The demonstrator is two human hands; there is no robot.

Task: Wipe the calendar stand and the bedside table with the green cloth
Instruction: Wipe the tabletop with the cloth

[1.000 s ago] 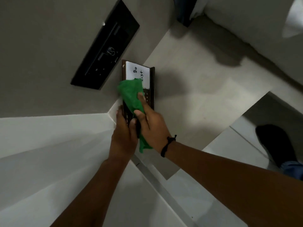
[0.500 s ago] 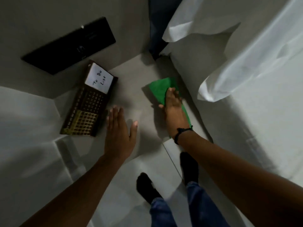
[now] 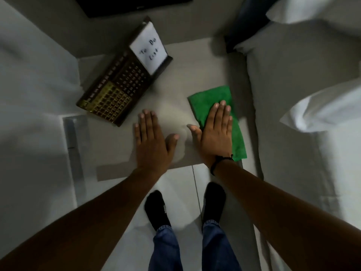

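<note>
The dark brown calendar stand (image 3: 119, 89) lies on the back left of the beige bedside table (image 3: 187, 69), with a white "To Do List" note (image 3: 149, 52) at its far end. On the table's right side the green cloth (image 3: 209, 99) is spread flat. My right hand (image 3: 214, 132) presses palm-down on the cloth, fingers straight and together. My left hand (image 3: 152, 139) rests flat on the bare tabletop beside it, holding nothing, just in front of the calendar stand and apart from it.
A bed with white sheets and pillows (image 3: 302, 85) borders the table on the right. A black panel (image 3: 127, 4) is on the wall behind. My feet in black socks (image 3: 156, 208) stand on the pale floor at the table's front edge.
Both hands have left the calendar stand, which now lies on the table. My right hand carried the cloth to the table's right side and drew it toward the front edge.
</note>
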